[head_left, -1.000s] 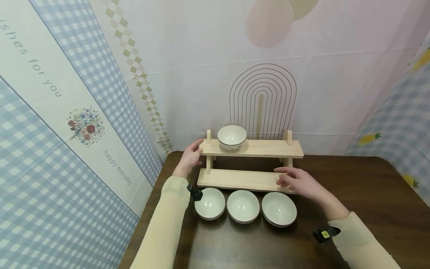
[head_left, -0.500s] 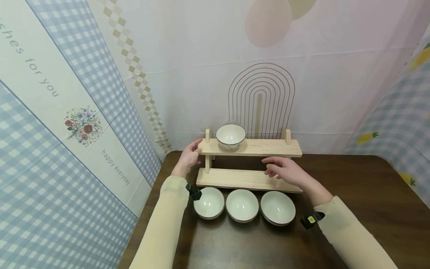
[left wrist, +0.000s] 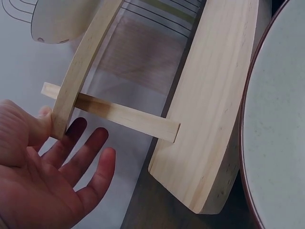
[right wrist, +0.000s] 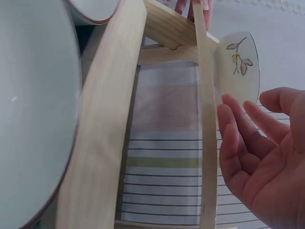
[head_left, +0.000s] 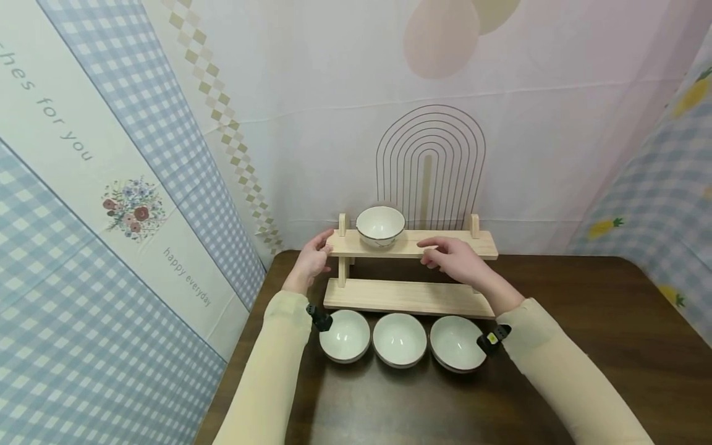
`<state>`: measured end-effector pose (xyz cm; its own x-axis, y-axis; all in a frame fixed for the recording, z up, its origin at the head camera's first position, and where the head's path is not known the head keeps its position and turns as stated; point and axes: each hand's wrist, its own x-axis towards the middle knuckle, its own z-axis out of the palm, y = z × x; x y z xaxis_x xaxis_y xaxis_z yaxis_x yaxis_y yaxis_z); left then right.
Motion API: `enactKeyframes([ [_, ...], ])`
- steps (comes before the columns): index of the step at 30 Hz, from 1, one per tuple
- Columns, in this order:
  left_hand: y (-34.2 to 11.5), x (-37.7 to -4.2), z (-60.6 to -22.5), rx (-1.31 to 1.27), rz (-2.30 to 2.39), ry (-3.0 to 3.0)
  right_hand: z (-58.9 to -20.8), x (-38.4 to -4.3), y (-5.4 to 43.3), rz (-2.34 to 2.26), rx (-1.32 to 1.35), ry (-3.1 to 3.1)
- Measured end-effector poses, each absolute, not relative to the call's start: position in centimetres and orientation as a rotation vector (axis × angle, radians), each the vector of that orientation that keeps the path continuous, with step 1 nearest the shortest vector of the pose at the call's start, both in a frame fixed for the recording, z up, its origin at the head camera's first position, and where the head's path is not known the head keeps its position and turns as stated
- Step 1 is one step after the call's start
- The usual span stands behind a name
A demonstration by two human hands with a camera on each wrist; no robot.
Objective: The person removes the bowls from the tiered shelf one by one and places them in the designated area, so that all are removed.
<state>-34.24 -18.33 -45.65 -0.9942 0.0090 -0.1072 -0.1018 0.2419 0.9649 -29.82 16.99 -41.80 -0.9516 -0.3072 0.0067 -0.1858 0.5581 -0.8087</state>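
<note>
A two-tier wooden shelf (head_left: 389,296) stands on the table. My left hand (head_left: 310,261) grips the left end of its upper board, thumb on one side and fingers on the other in the left wrist view. On that board, toward the left, sits a white bowl (head_left: 381,225) with a dark rim. A leafy branch decorates the bowl's side (right wrist: 239,62) in the right wrist view. My right hand (head_left: 455,259) hovers at the upper board, right of this bowl, its fingers loosely bent toward it. The hand holds nothing and appears apart from the bowl.
In front of the lower board, a left bowl (head_left: 345,339), a middle bowl (head_left: 399,341) and a right bowl (head_left: 455,347) stand in a row on the dark table (head_left: 384,402). A patterned cloth (head_left: 311,154) hangs close behind the shelf.
My right hand has moved left and up, from the right end of the lower board to the upper board near the bowl. The left hand keeps its grip on the shelf.
</note>
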Motion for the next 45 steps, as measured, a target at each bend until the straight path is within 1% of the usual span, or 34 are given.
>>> enactKeyframes([
  [18,-18.7,-34.0,-45.6,-0.075,1.805,2.451,-40.7,-31.8,13.0,-1.557,-0.279,2.660],
  [36,-18.9,-33.7,-45.9,-0.039,1.811,2.446,-42.0,-31.7,9.8,-1.686,-0.187,2.633],
  [45,-19.0,-34.0,-46.1,-0.059,1.806,2.451,-42.3,-32.0,9.4,-1.717,-0.182,2.624],
])
